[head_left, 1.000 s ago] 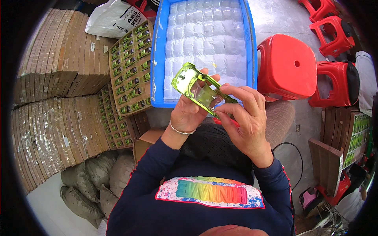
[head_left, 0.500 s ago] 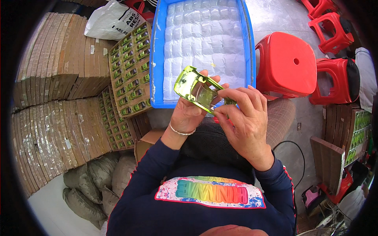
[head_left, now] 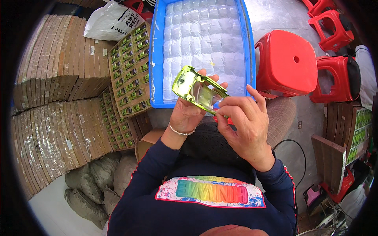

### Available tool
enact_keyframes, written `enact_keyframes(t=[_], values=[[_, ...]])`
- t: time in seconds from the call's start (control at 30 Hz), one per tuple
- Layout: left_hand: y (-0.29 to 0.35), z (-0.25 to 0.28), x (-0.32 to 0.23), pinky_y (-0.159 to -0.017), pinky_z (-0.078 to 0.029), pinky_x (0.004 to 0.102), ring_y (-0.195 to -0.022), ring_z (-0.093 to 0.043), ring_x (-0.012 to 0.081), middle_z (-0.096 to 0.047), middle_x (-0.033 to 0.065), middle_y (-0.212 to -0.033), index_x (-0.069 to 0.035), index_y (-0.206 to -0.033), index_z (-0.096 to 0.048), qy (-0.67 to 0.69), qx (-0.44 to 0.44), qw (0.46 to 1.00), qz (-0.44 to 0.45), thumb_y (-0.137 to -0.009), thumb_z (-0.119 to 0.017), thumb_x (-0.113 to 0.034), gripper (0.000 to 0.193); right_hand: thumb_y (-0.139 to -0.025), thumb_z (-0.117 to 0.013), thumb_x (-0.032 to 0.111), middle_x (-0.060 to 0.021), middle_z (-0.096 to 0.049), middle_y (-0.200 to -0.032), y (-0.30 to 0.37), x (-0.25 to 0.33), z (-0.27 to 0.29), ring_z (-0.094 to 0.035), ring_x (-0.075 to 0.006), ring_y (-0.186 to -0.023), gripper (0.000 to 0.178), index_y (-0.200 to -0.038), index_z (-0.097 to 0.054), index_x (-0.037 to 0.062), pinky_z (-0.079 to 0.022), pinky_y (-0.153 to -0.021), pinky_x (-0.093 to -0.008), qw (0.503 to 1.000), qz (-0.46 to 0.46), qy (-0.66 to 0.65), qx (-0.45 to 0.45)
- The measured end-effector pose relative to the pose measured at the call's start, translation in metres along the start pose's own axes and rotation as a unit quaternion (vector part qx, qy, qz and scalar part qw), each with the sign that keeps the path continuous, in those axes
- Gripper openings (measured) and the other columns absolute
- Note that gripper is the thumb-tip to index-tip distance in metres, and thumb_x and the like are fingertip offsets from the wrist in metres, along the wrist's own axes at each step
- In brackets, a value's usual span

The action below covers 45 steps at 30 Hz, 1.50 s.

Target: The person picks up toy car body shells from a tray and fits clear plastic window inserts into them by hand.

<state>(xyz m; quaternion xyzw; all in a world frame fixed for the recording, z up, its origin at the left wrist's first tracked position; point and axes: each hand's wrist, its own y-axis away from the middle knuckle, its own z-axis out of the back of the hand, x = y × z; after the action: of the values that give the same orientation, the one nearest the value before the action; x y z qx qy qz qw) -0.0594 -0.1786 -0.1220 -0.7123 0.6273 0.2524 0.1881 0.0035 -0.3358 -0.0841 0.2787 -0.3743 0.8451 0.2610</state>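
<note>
My left hand (head_left: 186, 114) holds a shiny lime-green toy car body shell (head_left: 184, 83), its hollow inside turned up and tilted. The fingers wrap beneath the shell, with fingertips showing along its far side. A clear plastic window piece (head_left: 204, 96) lies inside the shell's frame. My right hand (head_left: 246, 126) is at the shell's right end, thumb and forefinger closed by the edge of the clear piece while the other fingers stand raised. Whether it pinches the clear piece or the shell's rim is partly hidden by the fingers.
Ahead stands a blue crate (head_left: 152, 78) of white wrapped packs (head_left: 202, 43). A red stool (head_left: 287, 63) is on the right. Cardboard trays of green car shells (head_left: 132, 74) lean at left beside stacked cardboard (head_left: 59, 59). Grey sacks (head_left: 86, 188) lie lower left.
My right hand has shifted slightly right and down at the shell's end, and its outer fingers have lifted and spread. The shell has tilted a little in my left hand.
</note>
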Motion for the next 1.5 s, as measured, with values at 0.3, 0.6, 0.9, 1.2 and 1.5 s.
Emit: enact_keyframes(t=[0.3,0.6,0.9,1.2,1.5], values=[[0.002,-0.003,0.000,-0.109,-0.032,0.0501,-0.132,-0.037,0.0400,-0.043,0.0134,-0.140,-0.012,-0.143,-0.030,-0.009,-0.002,1.000,0.001,-0.070,-0.077,-0.011,0.087,-0.068,-0.071,0.008,-0.0009,-0.057,-0.077,0.000,0.002,0.003,-0.057,-0.0170,-0.075,0.014,-0.077,-0.060,0.0102,-0.037,-0.100,-0.0428,0.998,0.017,0.059,0.015],[0.002,-0.002,0.001,-0.109,-0.033,0.0497,-0.132,-0.037,0.0389,-0.043,0.0123,-0.141,-0.012,-0.143,-0.029,-0.020,-0.001,1.000,0.006,-0.071,-0.076,-0.011,0.086,-0.067,-0.067,0.009,-0.0015,-0.057,-0.083,-0.006,0.007,0.008,-0.057,-0.0175,-0.081,0.013,-0.076,-0.058,0.0081,-0.035,-0.103,-0.0447,0.997,0.000,0.073,0.030],[0.004,0.003,0.001,-0.112,-0.024,0.0544,-0.135,-0.027,0.0464,-0.037,0.0160,-0.144,-0.012,-0.146,-0.024,-0.044,0.006,0.999,0.000,-0.072,-0.072,-0.015,0.089,-0.067,-0.069,0.007,-0.0019,-0.058,-0.081,-0.016,0.012,0.020,-0.057,-0.0188,-0.081,0.018,-0.081,-0.058,0.0088,-0.032,-0.106,-0.0467,0.978,0.016,0.131,0.159],[0.003,0.005,0.002,-0.112,-0.024,0.0554,-0.135,-0.027,0.0467,-0.036,0.0161,-0.144,-0.011,-0.146,-0.025,-0.030,0.006,1.000,-0.002,-0.072,-0.072,-0.014,0.087,-0.065,-0.070,0.008,-0.0013,-0.058,-0.080,-0.014,0.012,0.016,-0.056,-0.0185,-0.084,0.023,-0.086,-0.062,0.0092,-0.030,-0.107,-0.0476,0.977,0.034,0.131,0.164],[0.003,0.003,0.001,-0.111,-0.024,0.0558,-0.134,-0.028,0.0468,-0.038,0.0159,-0.143,-0.011,-0.144,-0.028,-0.025,-0.004,1.000,-0.001,-0.070,-0.074,-0.014,0.087,-0.066,-0.070,0.005,-0.0005,-0.059,-0.081,-0.013,0.011,0.014,-0.057,-0.0175,-0.081,0.019,-0.083,-0.062,0.0102,-0.033,-0.105,-0.0478,0.989,0.022,0.107,0.102]])
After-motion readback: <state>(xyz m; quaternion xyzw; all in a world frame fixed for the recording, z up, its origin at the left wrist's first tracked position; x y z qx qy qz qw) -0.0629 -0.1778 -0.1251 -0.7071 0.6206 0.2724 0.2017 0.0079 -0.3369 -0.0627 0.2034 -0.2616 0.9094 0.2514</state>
